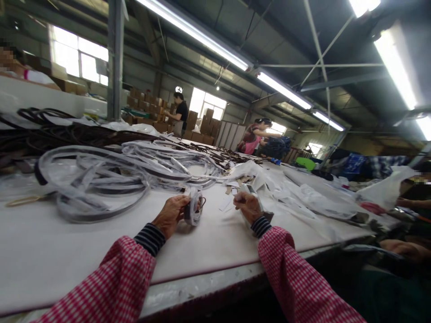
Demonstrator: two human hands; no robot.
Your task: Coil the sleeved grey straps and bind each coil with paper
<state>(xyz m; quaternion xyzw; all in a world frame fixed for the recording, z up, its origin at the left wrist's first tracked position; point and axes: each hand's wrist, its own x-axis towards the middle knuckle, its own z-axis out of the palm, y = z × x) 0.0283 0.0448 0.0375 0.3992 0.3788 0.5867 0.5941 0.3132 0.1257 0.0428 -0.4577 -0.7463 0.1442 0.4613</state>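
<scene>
Closest in are two red-and-white checked sleeves, the left sleeve (111, 280) and the right sleeve (299, 278), each ending in a striped cuff. Beyond its cuff, the left grip (170, 216) is clamped on a small wrapped coil (193, 211), thumb and fingers pinching its near-left edge; the coil stands on edge just right of those fingertips, a thin brown end poking out on its far side. The right grip (249, 207) is well apart from it, fingers curled and fingertips drawn close together — whether they pinch anything I cannot tell. A greyish object (268, 216) shows from behind that hand, partly hidden by it.

Between the two grips and a little farther off, small paper slips (232, 190) lie on the white bench (202, 258). Left of the left grip sprawl large loops of plastic-wrapped strip (97, 179), with a heap of dark strips (67, 137) behind them. Right of the right grip — crumpled white plastic sheeting (308, 199).
</scene>
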